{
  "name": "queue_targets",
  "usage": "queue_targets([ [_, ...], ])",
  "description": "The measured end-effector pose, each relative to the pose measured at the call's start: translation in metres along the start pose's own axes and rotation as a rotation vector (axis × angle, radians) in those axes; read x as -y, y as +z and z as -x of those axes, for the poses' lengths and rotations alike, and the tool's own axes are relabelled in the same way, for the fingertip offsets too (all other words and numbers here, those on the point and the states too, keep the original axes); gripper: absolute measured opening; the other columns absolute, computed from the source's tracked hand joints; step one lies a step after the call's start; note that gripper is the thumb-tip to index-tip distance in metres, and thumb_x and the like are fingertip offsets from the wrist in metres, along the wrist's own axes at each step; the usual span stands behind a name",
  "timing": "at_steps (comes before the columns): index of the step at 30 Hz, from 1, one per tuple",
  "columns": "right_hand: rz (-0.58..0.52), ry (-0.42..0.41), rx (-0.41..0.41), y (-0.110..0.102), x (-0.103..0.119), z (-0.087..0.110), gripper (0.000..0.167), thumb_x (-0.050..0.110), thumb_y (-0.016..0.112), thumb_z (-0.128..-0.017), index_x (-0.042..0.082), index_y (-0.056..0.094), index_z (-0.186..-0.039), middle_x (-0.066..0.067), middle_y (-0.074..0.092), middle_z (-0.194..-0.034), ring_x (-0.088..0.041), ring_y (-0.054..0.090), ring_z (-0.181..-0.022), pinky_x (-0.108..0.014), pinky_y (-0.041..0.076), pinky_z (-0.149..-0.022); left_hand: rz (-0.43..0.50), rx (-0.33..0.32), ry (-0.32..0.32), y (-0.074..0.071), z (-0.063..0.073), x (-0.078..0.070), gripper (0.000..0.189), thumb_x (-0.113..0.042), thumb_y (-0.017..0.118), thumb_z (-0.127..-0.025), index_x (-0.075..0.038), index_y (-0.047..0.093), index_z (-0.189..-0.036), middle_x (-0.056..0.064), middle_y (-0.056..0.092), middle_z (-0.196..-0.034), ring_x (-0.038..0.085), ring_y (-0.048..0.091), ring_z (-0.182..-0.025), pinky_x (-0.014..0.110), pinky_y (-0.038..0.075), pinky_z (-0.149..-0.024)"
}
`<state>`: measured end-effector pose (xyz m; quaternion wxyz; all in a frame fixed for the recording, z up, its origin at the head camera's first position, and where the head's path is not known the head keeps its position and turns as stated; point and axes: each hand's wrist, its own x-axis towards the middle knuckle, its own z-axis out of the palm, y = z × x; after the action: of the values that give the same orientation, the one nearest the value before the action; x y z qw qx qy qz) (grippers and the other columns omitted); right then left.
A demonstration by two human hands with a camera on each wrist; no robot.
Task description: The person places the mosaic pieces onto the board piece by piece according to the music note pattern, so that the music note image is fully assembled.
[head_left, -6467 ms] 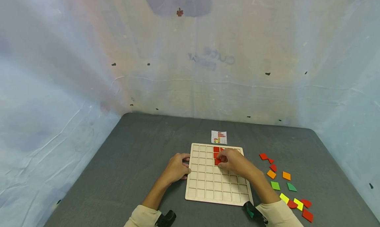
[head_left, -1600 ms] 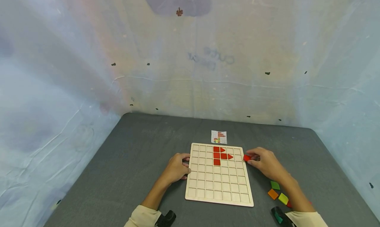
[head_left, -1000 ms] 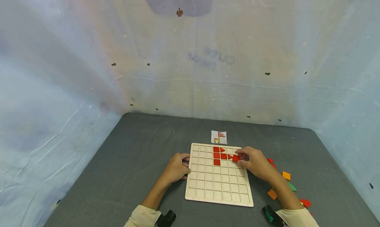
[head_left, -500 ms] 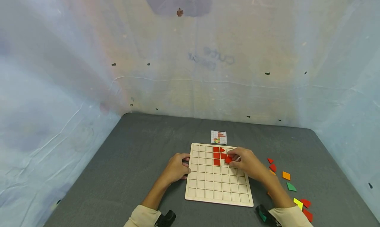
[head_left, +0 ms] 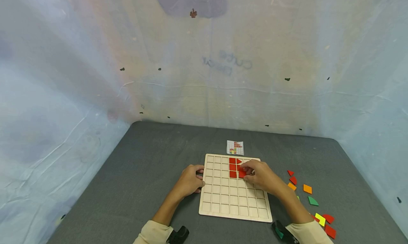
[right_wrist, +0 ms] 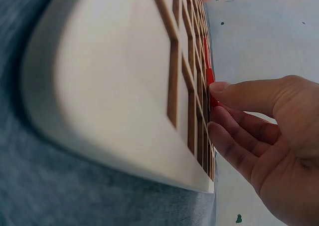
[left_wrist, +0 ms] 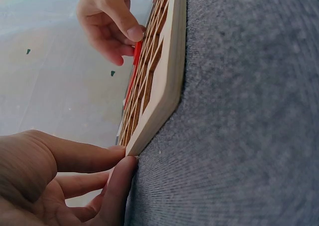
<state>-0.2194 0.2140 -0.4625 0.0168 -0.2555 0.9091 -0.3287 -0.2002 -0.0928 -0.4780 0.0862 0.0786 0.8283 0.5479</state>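
Observation:
My left hand (head_left: 188, 180) pinches the left edge of a pale wooden grid board (head_left: 220, 209) between thumb and fingers. In the left wrist view the fingertips meet at the board's rim (left_wrist: 164, 94). My right hand (head_left: 260, 174) holds a red square tile (head_left: 242, 174) between thumb and fingers, low over the cells right of the lowest placed red square (head_left: 233, 174). More red squares and a red triangle (head_left: 239, 161) lie in the grid's upper part; the hand covers the second triangle. In the right wrist view the held tile (right_wrist: 210, 76) tilts against the grid.
A small printed pattern card (head_left: 235, 147) lies behind the board. Loose tiles are scattered to the right: a red triangle (head_left: 290, 172), an orange square (head_left: 307, 188), a green quarter-round (head_left: 313, 200), a yellow piece (head_left: 320, 219) and several others, some behind the right forearm.
My right hand has carried the red square tile leftward from beside the board to over the grid. Earlier, red squares and triangles were added there. My left hand has stayed at the board's edge.

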Motion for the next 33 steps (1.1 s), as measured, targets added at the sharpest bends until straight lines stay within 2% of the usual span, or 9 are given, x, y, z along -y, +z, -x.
queue_targets([
  [12, -0.012, 0.051, 0.005, 0.003, 0.003, 0.0, 0.036, 0.001, 0.078, -0.092, -0.001, 0.072, -0.127, -0.009, 0.074, -0.116, -0.019, 0.069, -0.098, -0.03, 0.061, -0.082, -0.008, 0.004, -0.013, 0.0, -0.002, 0.001, 0.064, 0.012, 0.07, -0.08, 0.011, 0.058, -0.142, 0.019, 0.063, -0.126, 0.024, 0.063, -0.097, 0.033, 0.063, -0.055],
  [21, -0.04, 0.018, -0.017, 0.002, -0.001, 0.005, 0.034, 0.0, 0.077, -0.092, 0.0, 0.073, -0.126, -0.009, 0.075, -0.115, -0.025, 0.071, -0.099, -0.032, 0.062, -0.083, -0.01, 0.01, -0.018, 0.0, -0.002, 0.002, 0.064, 0.012, 0.07, -0.08, 0.011, 0.059, -0.142, 0.019, 0.063, -0.126, 0.025, 0.064, -0.096, 0.033, 0.063, -0.055],
  [26, -0.037, 0.027, -0.051, -0.004, -0.004, 0.01, 0.03, 0.002, 0.077, -0.093, 0.002, 0.075, -0.123, -0.006, 0.074, -0.11, -0.021, 0.071, -0.096, -0.031, 0.062, -0.081, -0.007, 0.009, -0.017, 0.0, -0.002, 0.002, 0.064, 0.012, 0.07, -0.08, 0.011, 0.058, -0.143, 0.019, 0.063, -0.126, 0.024, 0.063, -0.096, 0.033, 0.063, -0.055],
  [33, -0.012, 0.077, -0.082, -0.021, -0.007, 0.023, 0.029, 0.009, 0.077, -0.096, 0.006, 0.075, -0.125, -0.006, 0.073, -0.113, -0.017, 0.068, -0.096, -0.03, 0.06, -0.079, -0.012, 0.003, -0.019, 0.0, -0.002, 0.003, 0.063, 0.012, 0.07, -0.079, 0.01, 0.06, -0.141, 0.018, 0.063, -0.124, 0.024, 0.063, -0.095, 0.033, 0.063, -0.055],
])
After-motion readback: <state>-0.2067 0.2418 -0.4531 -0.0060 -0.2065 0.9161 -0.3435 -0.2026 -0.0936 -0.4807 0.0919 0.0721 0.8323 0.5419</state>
